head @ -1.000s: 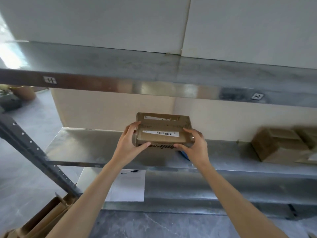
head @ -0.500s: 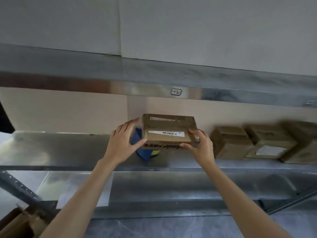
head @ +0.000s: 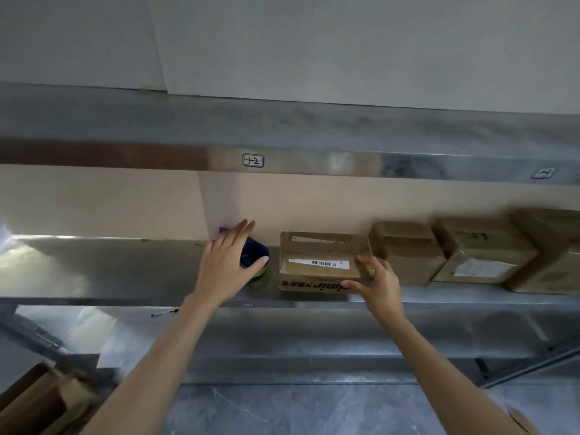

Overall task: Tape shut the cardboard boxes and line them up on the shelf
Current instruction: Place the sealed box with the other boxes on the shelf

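Observation:
A flat cardboard box (head: pixel 320 262) with a white barcode label sits on the middle metal shelf (head: pixel 125 271). My right hand (head: pixel 375 282) grips its front right corner, thumb under the front edge and fingers on top. My left hand (head: pixel 230 265) is off the box, fingers spread, hovering to its left over a dark blue and yellow object (head: pixel 255 262). To the right of the box stand three more cardboard boxes in a row (head: pixel 408 252), (head: pixel 483 252), (head: pixel 549 252).
An upper shelf (head: pixel 282 136) with a small tag (head: pixel 253 160) hangs overhead. A lower shelf (head: pixel 282 334) carries a pen (head: pixel 164 313) and paper. Open cardboard (head: pixel 37 403) lies at the bottom left on the grey floor. The beige wall backs the shelves.
The box has moved right and come down onto the shelf beside the row. My left hand has let go of it and moved left over the blue object.

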A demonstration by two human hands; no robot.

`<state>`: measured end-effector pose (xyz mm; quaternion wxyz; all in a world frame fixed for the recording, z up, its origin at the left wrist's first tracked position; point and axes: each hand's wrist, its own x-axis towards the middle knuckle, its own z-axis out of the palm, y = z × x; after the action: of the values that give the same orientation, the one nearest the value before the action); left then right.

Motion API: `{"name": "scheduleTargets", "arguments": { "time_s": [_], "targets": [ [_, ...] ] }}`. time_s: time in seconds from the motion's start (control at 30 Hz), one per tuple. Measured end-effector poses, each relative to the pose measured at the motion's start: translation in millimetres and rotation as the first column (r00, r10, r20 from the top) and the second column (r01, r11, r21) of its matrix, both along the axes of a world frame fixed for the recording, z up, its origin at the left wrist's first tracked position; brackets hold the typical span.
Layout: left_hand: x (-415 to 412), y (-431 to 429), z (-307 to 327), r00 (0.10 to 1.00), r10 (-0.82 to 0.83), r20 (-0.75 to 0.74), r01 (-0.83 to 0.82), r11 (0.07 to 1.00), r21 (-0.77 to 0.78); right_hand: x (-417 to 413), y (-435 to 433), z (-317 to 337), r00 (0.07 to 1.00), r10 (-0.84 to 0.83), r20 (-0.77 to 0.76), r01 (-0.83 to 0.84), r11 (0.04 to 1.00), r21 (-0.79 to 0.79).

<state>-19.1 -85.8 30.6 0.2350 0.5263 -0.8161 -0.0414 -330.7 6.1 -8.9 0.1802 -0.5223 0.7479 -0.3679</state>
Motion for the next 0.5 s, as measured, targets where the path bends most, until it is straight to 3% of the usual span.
{"name": "scheduleTargets", "arguments": {
  "time_s": [0.5],
  "targets": [
    [-33,-43,-23,0.995,-0.077,0.057,0.074,0.996,0.054,-20,-32,-47,0.999,0.035,-0.007,-0.034,0.993,0.112]
  ]
}}
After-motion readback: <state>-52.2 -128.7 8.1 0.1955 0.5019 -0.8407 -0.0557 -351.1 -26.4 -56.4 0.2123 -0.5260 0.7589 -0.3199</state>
